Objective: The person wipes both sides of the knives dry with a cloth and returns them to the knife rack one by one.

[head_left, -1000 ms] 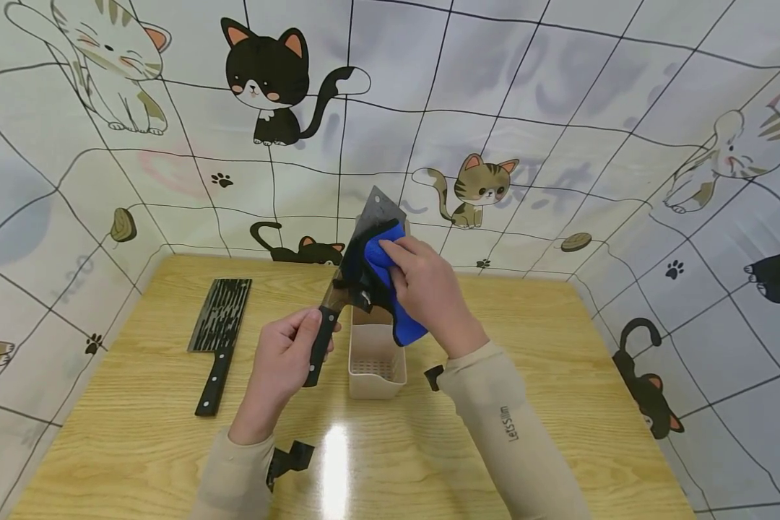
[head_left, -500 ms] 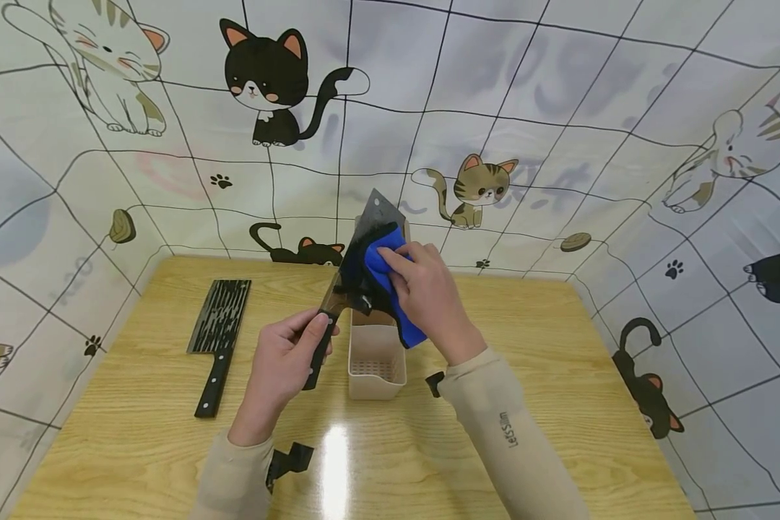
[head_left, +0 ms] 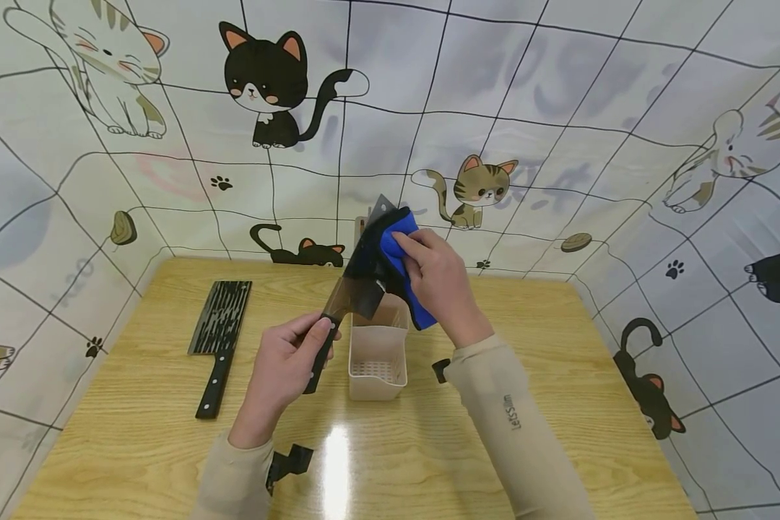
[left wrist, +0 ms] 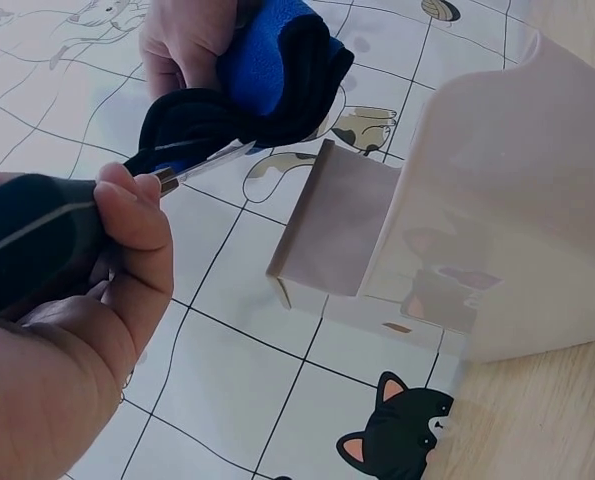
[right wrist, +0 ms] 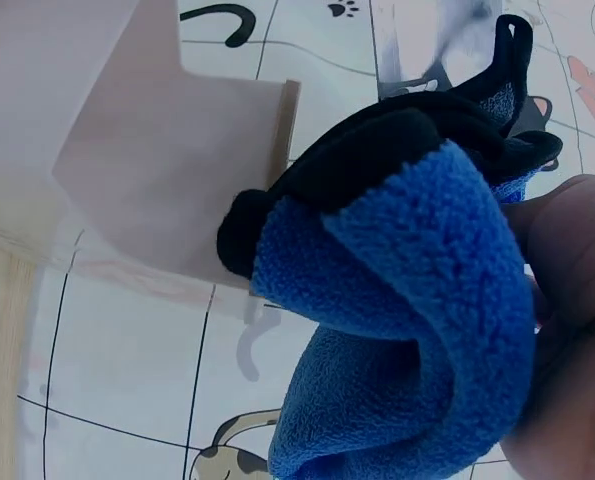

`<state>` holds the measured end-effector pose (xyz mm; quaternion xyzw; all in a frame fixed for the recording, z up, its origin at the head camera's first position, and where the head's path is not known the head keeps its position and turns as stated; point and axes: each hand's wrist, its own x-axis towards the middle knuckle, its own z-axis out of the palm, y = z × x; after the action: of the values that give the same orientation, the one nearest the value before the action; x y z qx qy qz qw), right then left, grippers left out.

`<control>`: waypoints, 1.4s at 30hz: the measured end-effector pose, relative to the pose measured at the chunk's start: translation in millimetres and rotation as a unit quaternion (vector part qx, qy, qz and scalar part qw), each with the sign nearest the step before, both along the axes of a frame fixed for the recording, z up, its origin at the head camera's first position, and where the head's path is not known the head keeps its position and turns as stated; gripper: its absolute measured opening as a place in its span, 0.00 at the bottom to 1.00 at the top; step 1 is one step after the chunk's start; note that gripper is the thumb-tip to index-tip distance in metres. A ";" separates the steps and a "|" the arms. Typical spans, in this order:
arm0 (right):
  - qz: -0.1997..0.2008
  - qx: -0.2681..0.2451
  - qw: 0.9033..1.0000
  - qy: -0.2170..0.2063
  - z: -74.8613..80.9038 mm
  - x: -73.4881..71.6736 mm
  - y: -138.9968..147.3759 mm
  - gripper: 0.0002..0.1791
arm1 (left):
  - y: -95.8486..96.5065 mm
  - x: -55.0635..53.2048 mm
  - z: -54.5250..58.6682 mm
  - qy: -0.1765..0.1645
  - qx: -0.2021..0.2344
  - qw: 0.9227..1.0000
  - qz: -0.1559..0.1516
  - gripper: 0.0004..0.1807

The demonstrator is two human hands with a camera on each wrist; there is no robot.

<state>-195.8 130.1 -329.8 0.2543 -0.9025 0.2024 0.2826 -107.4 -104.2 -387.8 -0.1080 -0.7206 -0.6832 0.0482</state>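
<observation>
My left hand (head_left: 286,368) grips the black riveted handle of a cleaver (head_left: 367,296), its blade slanting up and away to the right. In my right hand (head_left: 443,282) is a folded blue cloth (head_left: 399,249) with black edging, pinched between thumb and fingers. The cloth lies over the upper part of the blade, hiding much of it; the tip corner with its small hole shows above. In the right wrist view the cloth (right wrist: 407,250) is fluffy and bunched in folds. Behind and below the blade stands a beige plastic holder (head_left: 377,390), partly covered by blade and cloth.
A second cleaver (head_left: 221,318) with a streaked dark blade lies on the left of the wooden table (head_left: 533,375). Cat-printed sheeting (head_left: 396,137) rises behind and at both sides. Black straps (head_left: 290,461) hang by the wrists.
My right hand has shifted the cloth slightly up and right along the blade, baring more of the blade near the handle. The blade's tip has dropped a little and moved right.
</observation>
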 end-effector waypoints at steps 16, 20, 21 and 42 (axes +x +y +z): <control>0.026 0.008 0.999 -0.019 -1.2 8.4 -6.9 0.18 | -0.4 0.2 0.9 0.004 -0.011 1.000 0.009 0.15; 0.060 0.008 0.998 -0.001 -1.8 14.5 -10.7 0.17 | -1.8 0.8 3.0 -0.007 -0.005 1.000 0.021 0.14; 0.067 0.008 0.998 0.003 -1.8 15.8 -11.3 0.17 | -2.2 0.9 3.5 -0.011 -0.001 1.000 0.024 0.14; 0.003 -0.015 1.000 -0.009 3.0 3.5 0.3 0.17 | -6.9 4.8 3.9 -0.012 -0.021 1.000 -0.010 0.16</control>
<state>-192.3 130.4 -326.9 0.2505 -0.9012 0.2188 0.2778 -102.6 -111.1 -383.8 -0.1079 -0.7343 -0.6696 0.0299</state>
